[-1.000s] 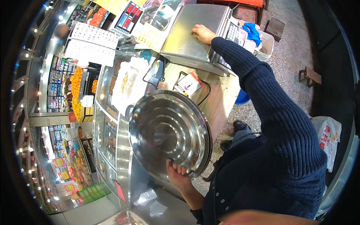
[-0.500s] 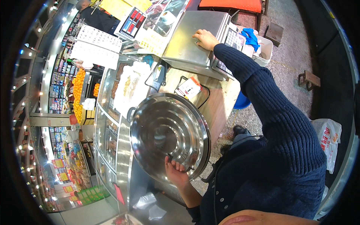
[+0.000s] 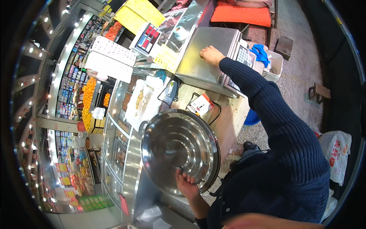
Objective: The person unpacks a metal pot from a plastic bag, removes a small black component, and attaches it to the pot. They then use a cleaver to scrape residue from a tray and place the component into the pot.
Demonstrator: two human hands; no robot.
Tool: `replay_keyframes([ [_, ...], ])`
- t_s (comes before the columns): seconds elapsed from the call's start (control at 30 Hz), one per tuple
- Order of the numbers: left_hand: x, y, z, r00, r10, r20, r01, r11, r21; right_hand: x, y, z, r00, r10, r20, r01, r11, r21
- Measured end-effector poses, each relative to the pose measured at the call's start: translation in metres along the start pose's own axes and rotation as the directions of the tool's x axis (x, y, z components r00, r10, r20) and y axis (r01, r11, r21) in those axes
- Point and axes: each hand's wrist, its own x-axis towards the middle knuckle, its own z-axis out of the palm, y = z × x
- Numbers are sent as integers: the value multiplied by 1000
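Observation:
A large shiny round pot lid [image 3: 167, 141] with stepped rings covers a big pot whose dark side handle [image 3: 143, 128] shows at the counter side. My left hand [image 3: 187, 184] is closed over the lid, palm side showing, with its fingers curled on the lid's handle, which they mostly hide. Farther up, my right hand [image 3: 212, 55] rests on top of a stainless-steel box [image 3: 202, 40], its fingers loosely bent and apart, holding nothing. A keypad panel [image 3: 244, 57] is fixed on the side of that box, beside my right sleeve.
Between pot and steel box lie a red-and-white carton [image 3: 201, 104] and a black cable. A glass display counter [image 3: 118, 126] with a white bag [image 3: 143, 101] runs along the left. A scale display [image 3: 148, 38], white bin [image 3: 275, 68], stool [image 3: 319, 92] and plastic bag [image 3: 335, 152] stand around.
The whole view has shifted, so the scene sits lower and farther right. My left hand stays on the lid and my right hand on the steel box.

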Motion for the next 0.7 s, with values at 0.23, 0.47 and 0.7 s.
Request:
replay_keyframes([
  [0.23, 5, -4, 1, 999, 19, 42, -19, 1000, 3, 10, -5, 6, 979, 10, 203, 16, 992, -126],
  [0.47, 7, -5, -2, 999, 29, 41, -30, 999, 19, 0, -8, 15, 960, 55, 274, -11, 987, -160],
  [0.7, 0, 8, 4, 999, 17, 39, -16, 999, -29, 9, -35, -82, 996, 65, -60, -52, 979, 199],
])
